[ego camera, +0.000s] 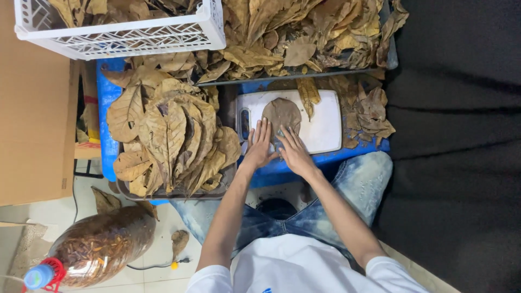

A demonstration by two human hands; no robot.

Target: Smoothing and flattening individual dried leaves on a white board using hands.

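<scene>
so both my hands are down flat on the white board [325, 130] right now, fingers spread out, not pinching anything. my left hand [259, 145] is pressing on the lower left edge of the brown leaf [281, 114] and my right hand [294, 152] sits just beside it, fingertips touching the leaf's lower edge. the leaf is lying flat on the board, roughly in the middle-left part of it, and there's a thinner curled leaf [309, 97] lying next to it on the board too. the board rests on a blue surface [108, 92] right in front of my knees, i'm in jeans. to my left there's a dark tray [179, 192] stacked with big dried leaves [168, 135], and past the board another heap of dry leaves [304, 32], plus a white plastic basket [125, 35] with more in it. a few crumpled ones [372, 114] sit off to the right of the board. down on the floor by my left side there's a big clear bottle [97, 247] stuffed with brown bits, blue cap.
</scene>
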